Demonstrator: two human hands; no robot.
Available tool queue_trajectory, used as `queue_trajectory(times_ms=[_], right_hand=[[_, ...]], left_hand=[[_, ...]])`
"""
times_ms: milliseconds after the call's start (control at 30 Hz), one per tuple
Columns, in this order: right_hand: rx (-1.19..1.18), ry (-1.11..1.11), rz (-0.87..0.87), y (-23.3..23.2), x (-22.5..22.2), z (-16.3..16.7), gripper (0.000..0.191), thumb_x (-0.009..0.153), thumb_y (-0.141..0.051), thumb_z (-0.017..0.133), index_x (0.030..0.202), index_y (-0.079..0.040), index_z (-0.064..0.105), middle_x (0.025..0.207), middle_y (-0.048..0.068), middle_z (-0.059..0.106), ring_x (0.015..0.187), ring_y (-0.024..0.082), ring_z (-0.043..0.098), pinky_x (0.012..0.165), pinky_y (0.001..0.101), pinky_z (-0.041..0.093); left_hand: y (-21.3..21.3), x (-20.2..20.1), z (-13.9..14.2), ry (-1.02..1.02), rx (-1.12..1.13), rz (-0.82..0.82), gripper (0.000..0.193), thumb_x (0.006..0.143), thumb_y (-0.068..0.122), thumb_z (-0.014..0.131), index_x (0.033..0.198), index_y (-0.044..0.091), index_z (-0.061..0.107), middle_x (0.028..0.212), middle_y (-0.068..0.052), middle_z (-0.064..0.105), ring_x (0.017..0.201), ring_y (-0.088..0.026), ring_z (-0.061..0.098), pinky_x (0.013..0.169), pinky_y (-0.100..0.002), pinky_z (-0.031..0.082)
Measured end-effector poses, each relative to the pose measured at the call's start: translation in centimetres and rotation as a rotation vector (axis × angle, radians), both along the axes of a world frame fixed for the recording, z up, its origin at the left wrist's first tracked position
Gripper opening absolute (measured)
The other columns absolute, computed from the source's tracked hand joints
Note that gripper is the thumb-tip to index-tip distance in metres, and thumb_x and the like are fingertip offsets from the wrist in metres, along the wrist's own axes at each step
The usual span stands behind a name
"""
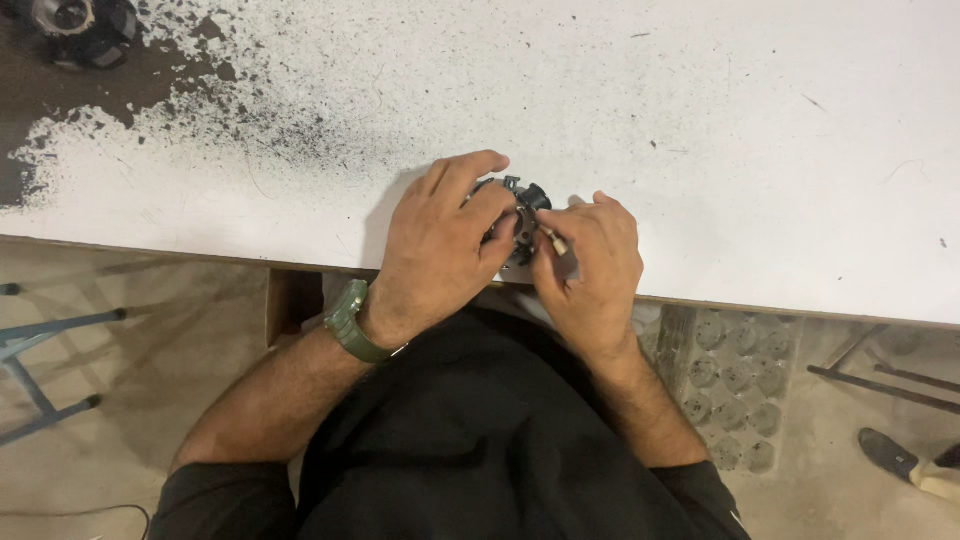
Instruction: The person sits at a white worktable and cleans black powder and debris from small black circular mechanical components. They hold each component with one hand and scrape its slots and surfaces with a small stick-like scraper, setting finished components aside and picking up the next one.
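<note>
My left hand (440, 250) is gripping a small, hard, black metal part (522, 215) around its sides on the white counter (700, 120). My right hand (590, 260) is pinching a thin little tool (555, 241). The part looks light.

A broad white worktable (700, 120) with a thin wooden front edge fills the upper half of the view, its surface scuffed and speckled with black paint spatter that thickens into a dark patch at its far left corner. Below the table's front edge lies a dusty beige concrete floor (150, 400). Left of the table, blue metal stand legs (40, 340) rest on that floor. Under its right part sits a grey patterned block (735, 385) with round recesses.
</note>
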State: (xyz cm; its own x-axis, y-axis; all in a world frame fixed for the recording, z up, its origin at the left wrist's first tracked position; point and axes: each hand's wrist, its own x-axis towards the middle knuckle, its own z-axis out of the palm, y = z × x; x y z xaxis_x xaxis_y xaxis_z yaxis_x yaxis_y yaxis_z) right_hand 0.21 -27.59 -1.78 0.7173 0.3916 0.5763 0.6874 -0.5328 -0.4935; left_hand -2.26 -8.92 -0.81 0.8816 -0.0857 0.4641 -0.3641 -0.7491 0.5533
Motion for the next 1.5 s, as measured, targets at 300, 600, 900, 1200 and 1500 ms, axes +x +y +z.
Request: queue_trajectory(times_ms=[300, 600, 900, 1200, 1500], right_hand=[[-0.049, 0.124, 0.045, -0.3, 0.8, 1.7, 0.024, 0.088, -0.002, 0.078, 0.109, -0.008, 0.069, 0.095, 0.008, 0.067, 0.098, 0.029, 0.068, 0.107, 0.049, 0.053], [0.036, 0.169, 0.059, -0.6, 0.4, 0.9, 0.023, 0.09, -0.001, 0.076, 0.111, -0.008, 0.067, 0.095, 0.007, 0.068, 0.1, 0.029, 0.07, 0.111, 0.0511, 0.052], [0.029, 0.081, 0.07, -0.5, 0.0, 0.5, 0.027, 0.089, 0.001, 0.077, 0.112, -0.007, 0.066, 0.101, 0.009, 0.07, 0.104, 0.031, 0.07, 0.11, 0.0517, 0.052], [-0.019, 0.004, 0.074, -0.5, -0.1, 0.2, 0.031, 0.086, 0.005, 0.076, 0.113, -0.007, 0.065, 0.101, 0.009, 0.069, 0.105, 0.032, 0.07, 0.109, 0.0512, 0.052], [-0.054, -0.022, 0.071, -0.4, 0.1, 0.3, 0.031, 0.087, 0.005, 0.078, 0.114, -0.007, 0.067, 0.099, 0.008, 0.069, 0.102, 0.029, 0.07, 0.108, 0.0502, 0.053]], left_hand=[[-0.3, 0.6, 0.0, 0.076, -0.001, -0.028, 0.017, 0.087, 0.018, 0.079, 0.095, 0.007, 0.069, 0.128, -0.009, 0.063, 0.113, -0.027, 0.06, 0.095, -0.047, 0.047], [-0.8, 0.8, -0.9, -0.002, -0.022, 0.001, 0.013, 0.088, 0.009, 0.073, 0.088, 0.005, 0.061, 0.124, -0.009, 0.064, 0.11, -0.027, 0.061, 0.093, -0.047, 0.044], [-1.1, 0.7, -1.2, -0.023, -0.006, 0.022, 0.012, 0.084, 0.006, 0.069, 0.094, 0.002, 0.063, 0.124, -0.01, 0.063, 0.111, -0.029, 0.06, 0.094, -0.047, 0.045], [-1.3, 0.5, -1.5, -0.034, -0.036, 0.025, 0.013, 0.083, 0.008, 0.069, 0.094, 0.002, 0.064, 0.122, -0.01, 0.062, 0.109, -0.029, 0.059, 0.093, -0.047, 0.045], [-1.3, 0.4, -2.2, -0.035, 0.009, 0.034, 0.011, 0.084, 0.009, 0.068, 0.092, 0.002, 0.065, 0.122, -0.011, 0.062, 0.108, -0.026, 0.06, 0.091, -0.046, 0.045]])
